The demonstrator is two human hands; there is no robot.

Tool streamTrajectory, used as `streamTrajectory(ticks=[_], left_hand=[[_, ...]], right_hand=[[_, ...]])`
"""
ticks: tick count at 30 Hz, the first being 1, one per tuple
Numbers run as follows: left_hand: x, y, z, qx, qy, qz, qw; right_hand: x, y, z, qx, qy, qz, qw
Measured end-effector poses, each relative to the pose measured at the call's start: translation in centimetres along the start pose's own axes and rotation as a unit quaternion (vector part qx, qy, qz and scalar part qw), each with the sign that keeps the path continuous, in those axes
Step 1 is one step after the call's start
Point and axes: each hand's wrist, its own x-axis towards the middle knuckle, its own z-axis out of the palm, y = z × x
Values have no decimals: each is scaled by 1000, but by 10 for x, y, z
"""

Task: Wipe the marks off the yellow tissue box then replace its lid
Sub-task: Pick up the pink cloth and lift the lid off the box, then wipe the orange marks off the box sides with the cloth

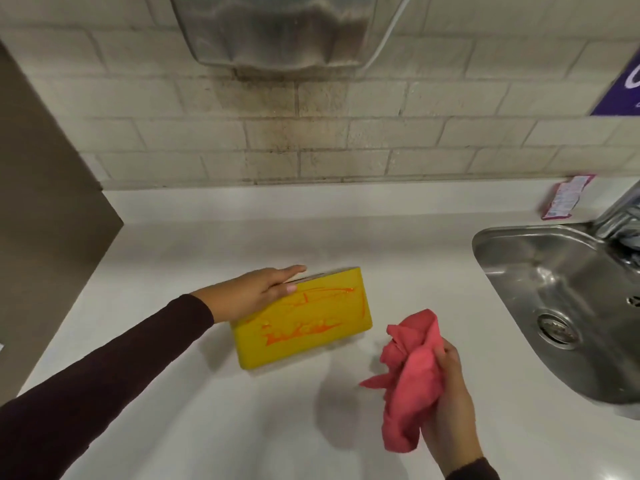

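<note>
White counter (173,393) under tiled wall, steel sink (512,244) at right; yellow tissue box (311,348) on edge mid-counter, orange marks (301,329) across near face; left hand (252,292) flat on its top, fingers straight; right hand (450,403) clenched round pink cloth (412,375), near box, not touching
</note>
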Motion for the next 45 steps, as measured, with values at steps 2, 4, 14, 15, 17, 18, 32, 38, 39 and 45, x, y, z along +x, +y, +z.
streamTrajectory(ticks=[2, 4, 14, 15, 17, 18, 32, 38, 39, 45], left_hand=[[-8, 10, 9, -21, -21, 8, 1000], [-13, 18, 15, -16, -29, 8, 999], [-16, 35, 20, -108, -32, -12, 993], [-16, 34, 20, -109, -27, -17, 994], [-15, 33, 21, -106, -21, -24, 994], [-15, 31, 23, -106, -21, -27, 994], [-18, 35, 25, -130, -30, -22, 991], [-18, 37, 26, -135, -21, -24, 990], [-18, 36, 26, -135, -21, -26, 990], [-18, 35, 25, -143, -22, -24, 989]], right_hand=[[-10, -6, 1, -88, 43, -30, 995], [-15, -6, 2, -212, 81, -100, 969], [34, -19, 39, -433, 48, -272, 858], [38, -15, 42, -475, 42, -284, 832], [43, -6, 46, -529, 41, -300, 792], [44, -2, 47, -540, 39, -306, 783], [37, 1, 44, -522, 33, -276, 807], [42, 3, 49, -534, -12, -313, 785], [39, 4, 46, -553, -30, -328, 765], [34, 1, 26, -496, -6, -250, 831]])
